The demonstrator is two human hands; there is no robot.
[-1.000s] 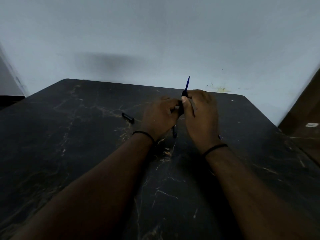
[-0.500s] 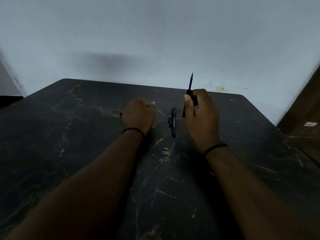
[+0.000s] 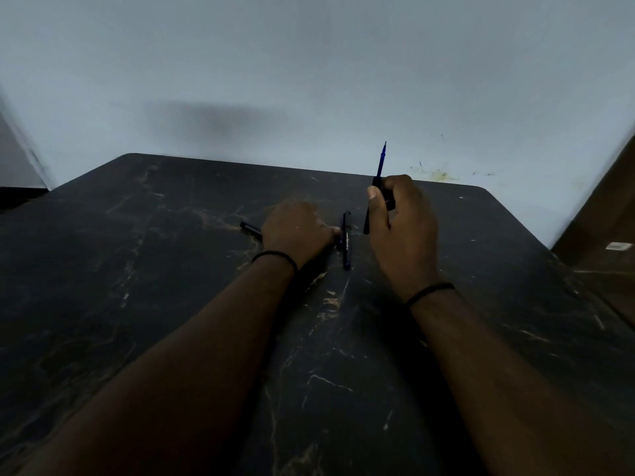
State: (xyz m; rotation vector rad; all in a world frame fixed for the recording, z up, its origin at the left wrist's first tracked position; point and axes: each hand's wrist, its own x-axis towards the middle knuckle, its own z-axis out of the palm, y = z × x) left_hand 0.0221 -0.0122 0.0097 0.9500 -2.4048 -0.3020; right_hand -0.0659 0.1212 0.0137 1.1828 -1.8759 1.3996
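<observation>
Item: pen, in parts; I judge reassembly unfinished. I log the blue-tipped inner part (image 3: 379,166) upright in the right hand (image 3: 402,228), fingers wrapped round it above the worktop (image 3: 171,304), with the barrel (image 3: 347,242) flat between the hands and the cap (image 3: 250,228) beyond the left. Left hand (image 3: 295,231) rests knuckles-up, a fingertip at the barrel; I cannot tell whether it grips.

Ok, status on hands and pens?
Right hand grips blue pen, tip up, off the table. Left hand down on table, thumb at dark pen lying between hands; grip unclear. Black cap left of it, nothing blocking.
</observation>
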